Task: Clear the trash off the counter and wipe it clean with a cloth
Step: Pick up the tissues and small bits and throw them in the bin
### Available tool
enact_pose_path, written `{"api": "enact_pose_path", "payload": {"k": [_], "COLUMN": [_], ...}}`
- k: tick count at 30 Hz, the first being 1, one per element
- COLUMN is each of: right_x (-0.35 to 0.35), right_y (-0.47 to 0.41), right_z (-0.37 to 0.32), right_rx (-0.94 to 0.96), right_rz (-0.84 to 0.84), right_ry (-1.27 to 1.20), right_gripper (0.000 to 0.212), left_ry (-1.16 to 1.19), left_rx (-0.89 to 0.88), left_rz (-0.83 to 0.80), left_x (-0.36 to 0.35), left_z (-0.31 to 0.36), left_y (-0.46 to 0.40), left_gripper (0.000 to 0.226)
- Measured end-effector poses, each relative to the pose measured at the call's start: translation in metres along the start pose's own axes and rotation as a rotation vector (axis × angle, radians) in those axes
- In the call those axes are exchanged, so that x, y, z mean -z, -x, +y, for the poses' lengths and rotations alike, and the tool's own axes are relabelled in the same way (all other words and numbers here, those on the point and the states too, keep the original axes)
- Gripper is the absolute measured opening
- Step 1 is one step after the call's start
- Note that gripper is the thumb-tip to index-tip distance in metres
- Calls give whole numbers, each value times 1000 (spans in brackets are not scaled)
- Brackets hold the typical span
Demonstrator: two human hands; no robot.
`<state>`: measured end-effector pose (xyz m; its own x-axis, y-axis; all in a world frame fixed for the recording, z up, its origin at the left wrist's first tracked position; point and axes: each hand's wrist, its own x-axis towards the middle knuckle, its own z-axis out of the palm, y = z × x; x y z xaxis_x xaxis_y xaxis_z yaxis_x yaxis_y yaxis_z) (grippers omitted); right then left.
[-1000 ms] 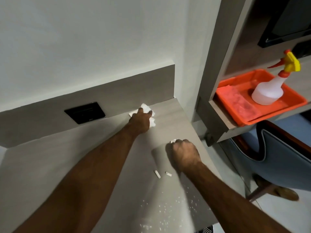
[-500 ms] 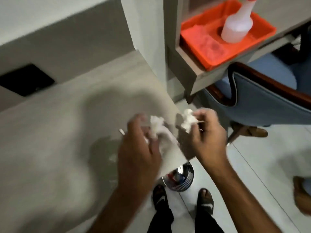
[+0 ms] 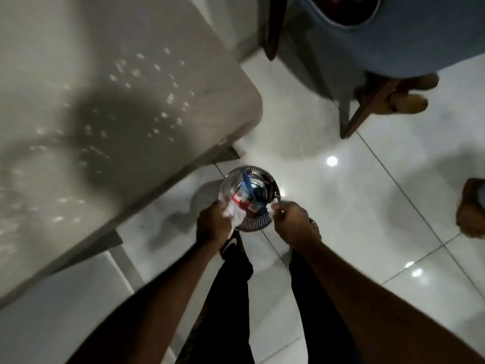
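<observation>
Open tiled floor (image 3: 367,206) lies right of the bin (image 3: 249,198); the surface (image 3: 131,114) corner crowds its left, the chair (image 3: 367,61) beyond.

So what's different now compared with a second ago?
Both hands left the counter with crumpled paper. The left hand and right hand now hold it over the floor bin. White crumbs stay scattered on the counter.

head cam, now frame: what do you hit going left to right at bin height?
Counter → left hand holding crumpled tissue → metal bin → right hand → someone else's foot at the right edge.
</observation>
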<state>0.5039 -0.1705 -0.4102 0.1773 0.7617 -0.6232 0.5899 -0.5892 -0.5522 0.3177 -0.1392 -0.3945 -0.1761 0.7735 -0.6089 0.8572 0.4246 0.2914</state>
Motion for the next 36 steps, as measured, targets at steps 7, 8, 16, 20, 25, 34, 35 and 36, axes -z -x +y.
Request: {"api": "enact_pose_path", "payload": {"k": [7,8,16,20,25,34,35,36], "right_x": [-45,-46,-24,10,78,141,139,137], "right_y": [-64,-66,-37,4,100,168,162,155], "right_z": [19,19,18,-7,-91,-309,-330,-352], "right_rx": [-32,-58,-111,-42,137,826,865,873], "right_rz": [-147,-145,105,301,559,658,593,508], "right_ry": [-79,-133,-224,-228,-471,-282,-186,-77], "right_gripper": [27,31,17,9,5,6,8,12], "left_ry": [130,141,228,186,302,388,277,148], "left_rx": [86,75,5,-167,-507,-651,-617,-578], "left_rz": [-7,-49,-99,0,87,844,903,905], "left_x": [-59,-65,-49,6,104,325,344,363], "left_z": [3,6,17,35,60,55,50,44], "left_y": [-71,-73,-55,-4,118,160,145,129], "left_gripper": [30,34,52,42,36,21,22,23]}}
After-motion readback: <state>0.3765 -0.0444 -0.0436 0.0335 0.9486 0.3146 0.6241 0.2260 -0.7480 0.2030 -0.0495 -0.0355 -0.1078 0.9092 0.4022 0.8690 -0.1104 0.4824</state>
